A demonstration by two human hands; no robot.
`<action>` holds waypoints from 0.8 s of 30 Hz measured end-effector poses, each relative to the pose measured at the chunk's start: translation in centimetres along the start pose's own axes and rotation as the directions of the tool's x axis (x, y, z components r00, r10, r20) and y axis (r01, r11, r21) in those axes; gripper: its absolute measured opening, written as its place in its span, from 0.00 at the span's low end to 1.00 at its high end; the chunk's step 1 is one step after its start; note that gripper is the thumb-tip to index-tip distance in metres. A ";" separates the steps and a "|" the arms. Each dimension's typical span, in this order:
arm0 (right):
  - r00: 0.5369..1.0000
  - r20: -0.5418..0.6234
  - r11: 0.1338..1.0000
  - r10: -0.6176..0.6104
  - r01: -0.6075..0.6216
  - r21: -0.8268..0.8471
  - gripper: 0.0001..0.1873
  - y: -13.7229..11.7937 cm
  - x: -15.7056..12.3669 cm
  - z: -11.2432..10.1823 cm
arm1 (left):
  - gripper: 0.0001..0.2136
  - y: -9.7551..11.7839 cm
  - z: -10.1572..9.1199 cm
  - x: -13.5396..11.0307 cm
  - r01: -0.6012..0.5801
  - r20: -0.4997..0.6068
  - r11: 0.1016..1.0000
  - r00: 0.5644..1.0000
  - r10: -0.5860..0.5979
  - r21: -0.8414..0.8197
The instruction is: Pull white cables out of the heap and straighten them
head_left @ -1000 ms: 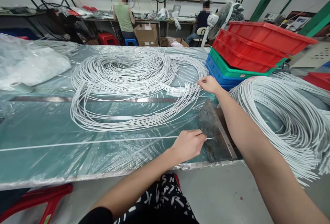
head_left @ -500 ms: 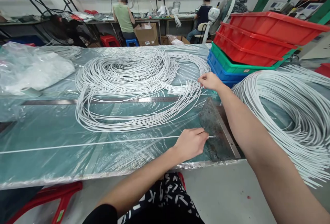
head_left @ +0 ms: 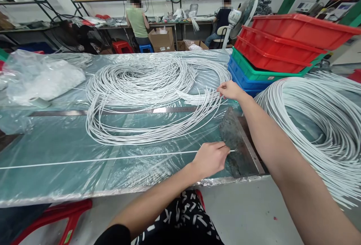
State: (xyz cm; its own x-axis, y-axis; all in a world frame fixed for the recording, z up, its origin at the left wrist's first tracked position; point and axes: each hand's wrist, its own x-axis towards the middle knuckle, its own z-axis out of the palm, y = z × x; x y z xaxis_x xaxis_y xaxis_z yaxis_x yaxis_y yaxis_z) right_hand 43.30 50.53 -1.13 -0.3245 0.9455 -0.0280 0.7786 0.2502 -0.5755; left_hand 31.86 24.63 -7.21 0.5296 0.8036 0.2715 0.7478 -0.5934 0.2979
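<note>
My left hand [head_left: 212, 158] is closed on a single white cable [head_left: 113, 158], close to its right end. That cable runs nearly straight across the plastic-covered table to the left edge of the view, and its short tip pokes out past my fingers over a dark metal plate [head_left: 239, 143]. Farther back, my right hand [head_left: 229, 89] pinches at the cut ends of a looped bundle of white cables [head_left: 146, 136]. Which strand, or how many, lies between those fingertips is too small to tell. Behind the bundle is a larger coil of white cables [head_left: 118, 79].
A steel ruler [head_left: 64, 113] lies along the table, partly under the loops. Stacked red, green and blue bins [head_left: 282, 47] stand at the back right, beside another big cable coil [head_left: 296, 121]. Clear plastic bags [head_left: 42, 79] lie at left. Two people work at a far bench.
The whole view has shifted slightly to the left, so things appear a little farther right. Both hands keep nearly the same places and grips.
</note>
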 end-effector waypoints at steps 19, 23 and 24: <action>0.999 0.033 1.000 -0.019 0.019 0.005 0.10 0.3 0.4 0.1 | 0.13 -0.3 0.3 0.0 -0.013 -0.024 1.000 1.000 0.013 -0.009; 0.999 0.048 1.000 -0.026 0.025 0.007 0.10 0.6 0.6 0.3 | 0.13 -0.2 0.3 0.0 -0.010 -0.020 1.000 1.000 0.010 -0.004; 0.998 0.051 1.000 -0.023 0.022 0.006 0.10 0.7 0.7 0.3 | 0.12 -0.2 0.3 0.0 -0.009 -0.019 1.000 1.000 0.009 -0.004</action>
State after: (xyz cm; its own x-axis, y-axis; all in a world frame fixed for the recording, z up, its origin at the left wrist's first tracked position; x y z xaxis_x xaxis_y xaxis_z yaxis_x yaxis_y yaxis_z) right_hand 43.46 51.25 -1.77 -0.3691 0.9277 -0.0569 0.7679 0.2699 -0.5809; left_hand 31.85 24.78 -7.57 0.5282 0.7975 0.2917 0.7415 -0.6005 0.2992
